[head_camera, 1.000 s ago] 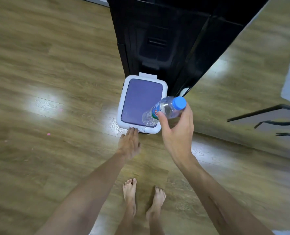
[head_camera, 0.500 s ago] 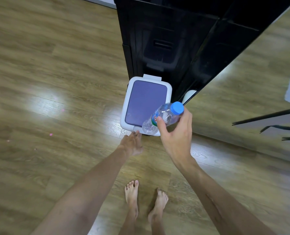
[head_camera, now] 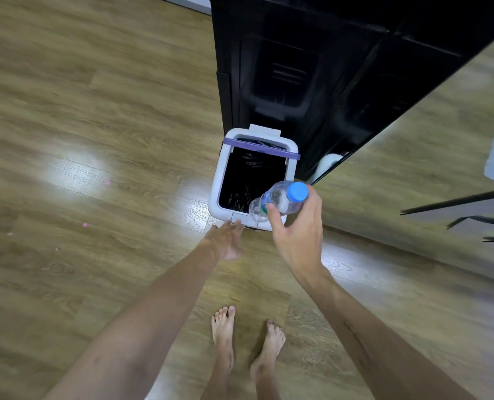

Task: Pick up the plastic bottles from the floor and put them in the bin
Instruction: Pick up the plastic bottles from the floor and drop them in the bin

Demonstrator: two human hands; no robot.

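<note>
While right hand [head_camera: 297, 238] grips it, clear bottle [head_camera: 277, 202], blue-capped, tilted.

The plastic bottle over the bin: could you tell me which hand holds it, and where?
The right hand grips the plastic bottle by its upper body, below the blue cap. The left hand holds nothing.

A clear plastic bottle [head_camera: 277, 201] with a blue cap [head_camera: 297, 191] is held tilted — cap up and to the right, base down-left — over the near right corner of the bin [head_camera: 217, 180]. The bin is white, lid [head_camera: 261, 146] swung up at its far edge, black liner inside.
</note>
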